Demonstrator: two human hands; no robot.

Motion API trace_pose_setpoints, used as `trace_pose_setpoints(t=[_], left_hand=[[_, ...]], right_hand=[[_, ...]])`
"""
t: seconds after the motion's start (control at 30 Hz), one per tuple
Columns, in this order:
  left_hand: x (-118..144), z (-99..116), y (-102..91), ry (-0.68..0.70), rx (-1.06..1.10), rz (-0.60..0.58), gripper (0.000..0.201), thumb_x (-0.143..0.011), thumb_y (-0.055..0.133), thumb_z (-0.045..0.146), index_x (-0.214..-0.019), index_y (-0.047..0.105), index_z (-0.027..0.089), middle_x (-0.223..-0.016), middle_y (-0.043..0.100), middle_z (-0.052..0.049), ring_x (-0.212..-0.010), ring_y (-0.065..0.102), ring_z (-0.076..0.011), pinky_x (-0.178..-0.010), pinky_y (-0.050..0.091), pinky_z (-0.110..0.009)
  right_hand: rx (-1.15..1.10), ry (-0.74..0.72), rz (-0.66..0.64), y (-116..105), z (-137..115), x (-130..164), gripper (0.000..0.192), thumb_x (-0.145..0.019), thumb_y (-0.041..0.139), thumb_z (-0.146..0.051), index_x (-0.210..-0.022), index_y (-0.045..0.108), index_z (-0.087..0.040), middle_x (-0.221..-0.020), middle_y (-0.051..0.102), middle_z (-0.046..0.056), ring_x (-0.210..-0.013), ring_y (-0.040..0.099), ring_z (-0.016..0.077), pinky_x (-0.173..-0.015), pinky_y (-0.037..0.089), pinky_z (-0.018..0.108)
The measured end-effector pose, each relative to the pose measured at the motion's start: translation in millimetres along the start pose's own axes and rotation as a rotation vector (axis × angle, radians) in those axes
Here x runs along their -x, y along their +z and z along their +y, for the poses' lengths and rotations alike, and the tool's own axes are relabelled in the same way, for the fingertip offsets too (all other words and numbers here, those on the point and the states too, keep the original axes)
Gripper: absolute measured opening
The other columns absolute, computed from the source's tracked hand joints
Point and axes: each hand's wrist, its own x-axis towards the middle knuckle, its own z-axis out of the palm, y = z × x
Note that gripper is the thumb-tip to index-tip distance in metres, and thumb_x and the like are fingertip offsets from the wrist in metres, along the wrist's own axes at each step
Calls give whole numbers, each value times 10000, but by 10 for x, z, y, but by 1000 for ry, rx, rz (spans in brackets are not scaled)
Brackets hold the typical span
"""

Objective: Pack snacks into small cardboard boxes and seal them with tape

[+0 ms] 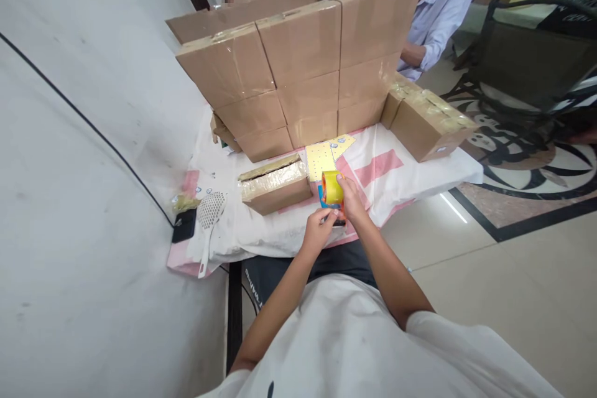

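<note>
I have the tape dispenser (pixel 333 194) clamped in my right hand (pixel 353 200), near the tabletop's (pixel 396 183) edge, just right of the taped carton (pixel 275 184). My left hand (pixel 318 230) pinches at its lower end, likely freeing the tape. Next I judge I'd need a clean pull.
</note>
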Motion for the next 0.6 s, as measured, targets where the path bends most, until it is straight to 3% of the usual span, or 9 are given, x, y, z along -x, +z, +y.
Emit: trace_pose_setpoints(t=[0.2, 0.33, 0.47, 0.6], left_hand=[[116, 249, -94, 20, -61, -9, 322, -949, 543, 387, -798, 757, 200, -882, 785, -61, -882, 715, -230, -884, 540, -349], [197, 352, -117, -1, 38, -44, 299, -942, 560, 408, -831, 723, 183, -787, 761, -50, -768, 710, -208, -804, 542, -318], [262, 348, -73, -91, 171, -96, 283, -903, 606, 429, -894, 694, 160, -729, 723, -30, -677, 680, -174, -708, 526, -277], [389, 265, -24, -148, 165, -121, 248, -885, 621, 404, -905, 685, 166, -680, 709, -18, -687, 691, -183, -703, 519, -275]], right_hand=[[-78, 44, 3, 53, -11, -1, 475, -737, 722, -667, -809, 616, -210, -705, 630, 8, -636, 627, 175, -568, 492, 276], [35, -17, 6, 55, -25, 6, 443, -758, 714, -646, -822, 622, -217, -719, 623, 0, -627, 593, 162, -579, 479, 276], [60, -72, 58, 22, -31, -24, 400, -756, 731, -601, -816, 623, -220, -712, 604, -10, -625, 569, 148, -561, 461, 262], [-41, -20, 74, 3, -96, -71, 427, -728, 740, -605, -829, 597, -216, -723, 623, -7, -667, 612, 161, -577, 490, 254]])
